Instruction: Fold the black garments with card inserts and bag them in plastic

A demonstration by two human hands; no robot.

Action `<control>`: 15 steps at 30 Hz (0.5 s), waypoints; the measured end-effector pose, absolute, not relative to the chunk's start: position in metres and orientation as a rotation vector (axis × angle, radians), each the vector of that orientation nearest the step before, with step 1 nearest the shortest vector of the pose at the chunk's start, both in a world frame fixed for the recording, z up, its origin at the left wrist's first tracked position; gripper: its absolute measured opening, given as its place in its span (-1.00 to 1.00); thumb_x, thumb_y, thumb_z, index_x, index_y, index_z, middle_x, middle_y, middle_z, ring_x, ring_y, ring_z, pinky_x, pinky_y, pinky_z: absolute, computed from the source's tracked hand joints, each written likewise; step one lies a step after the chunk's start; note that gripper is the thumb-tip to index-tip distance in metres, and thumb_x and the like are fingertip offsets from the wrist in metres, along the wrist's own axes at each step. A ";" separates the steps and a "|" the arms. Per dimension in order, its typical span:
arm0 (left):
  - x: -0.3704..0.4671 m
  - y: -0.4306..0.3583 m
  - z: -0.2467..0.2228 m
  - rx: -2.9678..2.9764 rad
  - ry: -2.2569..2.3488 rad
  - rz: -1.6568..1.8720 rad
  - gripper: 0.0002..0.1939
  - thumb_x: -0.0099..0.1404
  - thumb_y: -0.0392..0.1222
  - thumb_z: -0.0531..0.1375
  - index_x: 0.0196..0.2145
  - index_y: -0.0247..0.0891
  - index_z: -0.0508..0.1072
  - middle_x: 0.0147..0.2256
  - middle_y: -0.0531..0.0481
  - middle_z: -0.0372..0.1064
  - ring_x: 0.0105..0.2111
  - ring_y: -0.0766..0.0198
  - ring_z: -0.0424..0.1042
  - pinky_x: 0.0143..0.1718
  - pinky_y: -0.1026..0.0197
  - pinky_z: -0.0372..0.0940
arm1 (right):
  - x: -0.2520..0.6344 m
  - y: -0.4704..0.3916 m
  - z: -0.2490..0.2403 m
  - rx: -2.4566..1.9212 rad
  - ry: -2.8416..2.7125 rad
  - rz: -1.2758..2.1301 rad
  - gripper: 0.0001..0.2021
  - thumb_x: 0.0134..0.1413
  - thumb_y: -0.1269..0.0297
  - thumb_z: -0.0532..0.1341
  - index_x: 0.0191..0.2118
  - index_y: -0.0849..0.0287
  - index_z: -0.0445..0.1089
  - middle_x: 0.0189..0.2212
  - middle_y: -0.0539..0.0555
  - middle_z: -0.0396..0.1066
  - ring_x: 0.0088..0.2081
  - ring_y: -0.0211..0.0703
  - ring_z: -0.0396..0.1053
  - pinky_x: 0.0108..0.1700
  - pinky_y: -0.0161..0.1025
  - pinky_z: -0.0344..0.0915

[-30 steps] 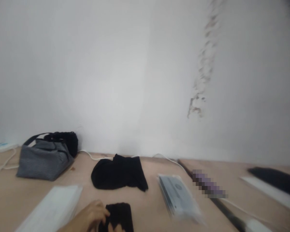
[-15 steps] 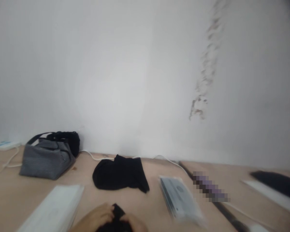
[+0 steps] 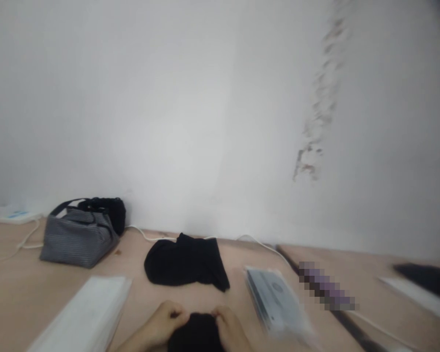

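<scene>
- Cloth (image 3: 198, 336), black, lies between the fingers of the left hand (image 3: 164, 322) and right hand (image 3: 230, 330).
- Both hands' fingers pinch its far corners.
- Beyond the fingers lies another black cloth (image 3: 187, 262); left of them, a white packet (image 3: 83, 315); right of them, a bagged grey packet (image 3: 278, 303).

Left grip (image 3: 167, 321) and right grip (image 3: 230, 330) hold black cloth (image 3: 196, 335).

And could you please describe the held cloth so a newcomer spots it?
Below the wall is the table; at the view's bottom edge are the left hand and right hand. Both hold the black cloth; the similar cloth directly beyond lies untouched.
</scene>
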State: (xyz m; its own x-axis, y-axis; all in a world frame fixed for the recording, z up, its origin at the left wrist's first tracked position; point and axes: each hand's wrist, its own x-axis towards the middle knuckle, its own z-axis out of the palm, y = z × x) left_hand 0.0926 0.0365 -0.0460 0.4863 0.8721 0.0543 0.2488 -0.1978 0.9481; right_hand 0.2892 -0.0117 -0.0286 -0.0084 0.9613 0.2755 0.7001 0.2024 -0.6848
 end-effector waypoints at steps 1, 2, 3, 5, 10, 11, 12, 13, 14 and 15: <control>0.092 0.039 -0.047 1.755 0.959 0.762 -0.54 0.05 0.19 0.15 -0.65 -0.30 0.35 -0.65 0.18 0.08 -0.56 0.37 0.13 -0.48 0.31 0.07 | 0.289 -0.012 -0.027 -1.559 -1.791 0.329 -0.67 0.06 0.38 -0.10 -0.34 0.22 0.42 -0.34 0.16 0.44 -0.23 -0.11 0.37 -0.12 -0.17 0.25; 0.092 0.041 -0.048 1.793 0.958 0.763 -0.57 0.07 0.17 0.15 -0.60 -0.30 0.40 -0.63 0.16 0.14 -0.54 0.36 0.16 -0.45 0.30 0.08 | 0.288 -0.013 -0.025 -1.522 -1.834 0.216 -0.68 0.06 0.40 -0.09 -0.29 0.22 0.42 -0.28 0.18 0.43 -0.18 -0.10 0.35 -0.07 -0.16 0.22; 0.092 0.043 -0.048 1.828 0.960 0.764 -0.59 0.09 0.15 0.15 -0.55 -0.30 0.44 -0.59 0.15 0.20 -0.50 0.34 0.18 -0.42 0.30 0.09 | 0.286 -0.015 -0.021 -1.453 -1.910 0.148 -0.69 0.06 0.40 -0.06 -0.23 0.20 0.41 -0.22 0.19 0.41 -0.13 -0.10 0.32 -0.03 -0.16 0.19; 0.092 0.046 -0.049 1.889 0.970 0.759 -0.60 0.11 0.13 0.13 -0.48 -0.30 0.46 -0.55 0.12 0.27 -0.47 0.33 0.21 -0.40 0.31 0.10 | 0.283 -0.018 -0.015 -1.284 -2.126 0.141 -0.69 0.06 0.36 0.01 -0.10 0.12 0.37 -0.10 0.14 0.37 -0.04 -0.13 0.27 0.02 -0.18 0.15; 0.086 0.048 -0.046 2.017 1.063 0.783 -0.55 0.24 0.10 0.00 -0.56 -0.29 0.41 -0.58 0.11 0.26 -0.48 0.32 0.23 -0.44 0.32 0.11 | 0.280 -0.012 -0.030 -1.097 -2.457 0.229 -0.63 0.07 0.19 0.08 0.02 0.05 0.30 -0.01 0.12 0.34 -0.02 -0.10 0.28 0.00 -0.17 0.19; 0.080 0.046 -0.043 2.038 1.101 0.806 -0.56 0.27 0.07 -0.04 -0.55 -0.28 0.39 -0.56 0.09 0.27 -0.47 0.31 0.24 -0.42 0.31 0.12 | 0.282 -0.009 -0.036 -1.120 -2.461 0.221 -0.62 0.07 0.17 0.08 0.03 0.05 0.30 -0.02 0.13 0.34 -0.03 -0.08 0.29 -0.02 -0.15 0.21; 0.072 0.044 -0.040 2.054 1.147 0.831 -0.58 0.28 0.04 -0.06 -0.52 -0.27 0.39 -0.53 0.08 0.30 -0.44 0.29 0.26 -0.39 0.30 0.14 | 0.285 -0.006 -0.043 -1.157 -2.450 0.207 -0.61 0.06 0.15 0.10 0.03 0.06 0.30 -0.02 0.14 0.35 -0.04 -0.06 0.30 -0.04 -0.13 0.22; 0.061 0.041 -0.036 2.060 1.189 0.862 -0.63 0.29 -0.01 -0.05 -0.48 -0.26 0.40 -0.48 0.05 0.33 -0.40 0.26 0.28 -0.33 0.28 0.15 | 0.289 -0.002 -0.049 -1.193 -2.436 0.192 -0.60 0.04 0.12 0.11 0.02 0.05 0.30 -0.04 0.15 0.37 -0.06 -0.03 0.32 -0.06 -0.11 0.23; 0.049 0.037 -0.031 2.073 1.255 0.884 -0.68 0.28 -0.06 -0.04 -0.44 -0.26 0.40 -0.42 0.01 0.35 -0.35 0.23 0.29 -0.27 0.25 0.15 | 0.292 0.000 -0.053 -1.228 -2.417 0.176 -0.60 0.03 0.09 0.13 0.01 0.04 0.31 -0.06 0.15 0.38 -0.07 -0.01 0.32 -0.06 -0.08 0.23; 0.035 0.033 -0.027 2.104 1.362 0.887 -0.74 0.27 -0.11 -0.02 -0.40 -0.26 0.40 -0.36 -0.03 0.37 -0.30 0.19 0.30 -0.21 0.21 0.14 | 0.295 0.002 -0.056 -1.255 -2.399 0.161 -0.61 0.03 0.07 0.13 0.00 0.02 0.32 -0.06 0.14 0.39 -0.07 0.01 0.32 -0.04 -0.05 0.20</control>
State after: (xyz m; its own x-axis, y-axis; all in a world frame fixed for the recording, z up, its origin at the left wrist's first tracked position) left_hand 0.0351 0.0331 -0.0268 0.2951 0.9193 0.2603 0.6095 -0.3909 0.6897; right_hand 0.2946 0.0023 -0.0556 -0.5003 0.8061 0.3159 0.7566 0.5845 -0.2931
